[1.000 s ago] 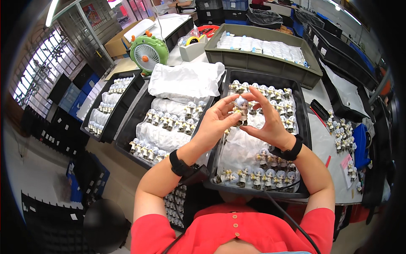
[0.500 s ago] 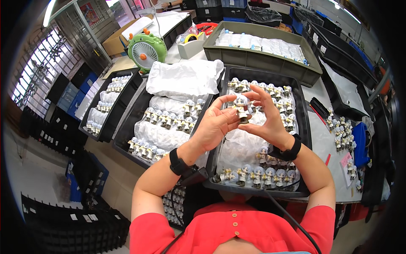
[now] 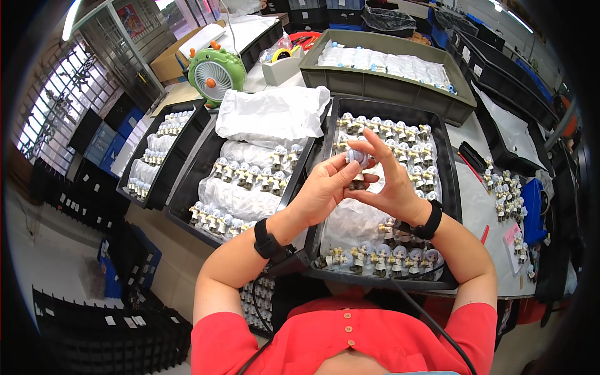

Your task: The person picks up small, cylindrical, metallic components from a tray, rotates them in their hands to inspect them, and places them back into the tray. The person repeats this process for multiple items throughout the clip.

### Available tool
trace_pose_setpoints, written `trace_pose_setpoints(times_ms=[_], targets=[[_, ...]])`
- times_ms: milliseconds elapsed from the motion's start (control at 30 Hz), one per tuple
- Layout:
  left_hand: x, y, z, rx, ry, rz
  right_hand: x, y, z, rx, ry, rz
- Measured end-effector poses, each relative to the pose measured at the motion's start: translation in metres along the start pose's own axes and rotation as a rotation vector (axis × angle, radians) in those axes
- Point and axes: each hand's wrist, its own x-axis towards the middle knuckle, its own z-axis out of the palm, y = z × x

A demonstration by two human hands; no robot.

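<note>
A small chibi figurine (image 3: 357,177) with pale blue-grey hair and a white outfit is held up over the right-hand black tray (image 3: 455,206). My left hand (image 3: 322,190) pinches it from the left, with the thumb across its upper part. Curved around its other side, my right hand (image 3: 397,192) has the thumb at the figurine's feet and the forefinger by its head. The fingers partly cover the figurine. Below and behind my hands, rows of similar figurines (image 3: 398,259) lie on white wrapping sheets in the tray.
More figurines lie in the middle black tray (image 3: 181,209) and a narrower left tray (image 3: 199,125). A green fan (image 3: 215,75) and an olive bin (image 3: 381,83) stand at the back. Loose figurines (image 3: 505,194), a blue container (image 3: 533,212) and a red stick (image 3: 485,234) are on the right.
The figurine has turned in my fingers and sits slightly lower. My left thumb now lies across it, and my right hand has shifted a little.
</note>
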Motion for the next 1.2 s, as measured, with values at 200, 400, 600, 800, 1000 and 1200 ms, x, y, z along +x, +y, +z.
trace_pose_setpoints(times_ms=[200, 400, 600, 800, 1000, 1200], targets=[[-0.002, 0.004, 0.002, 0.006, -0.002, -0.016, -0.001, 0.005, 0.002, -0.006, 0.016, 0.032], [-0.008, 0.038, 0.000, 0.194, 0.366, 0.081, 0.001, 0.011, -0.004, -0.005, 0.054, 0.085], [0.029, 0.144, -0.105, 0.645, 0.694, 0.457, 0.004, 0.007, -0.007, -0.009, 0.076, 0.087], [0.092, 0.196, -0.290, 1.083, 1.009, 0.233, 0.005, 0.018, -0.006, -0.034, 0.030, 0.108], [0.142, 0.190, -0.320, 1.160, 0.930, 0.022, 0.001, 0.025, -0.013, 0.008, 0.080, 0.212], [0.166, 0.180, -0.340, 1.126, 0.902, 0.104, 0.001, 0.027, -0.015, 0.052, 0.054, 0.235]])
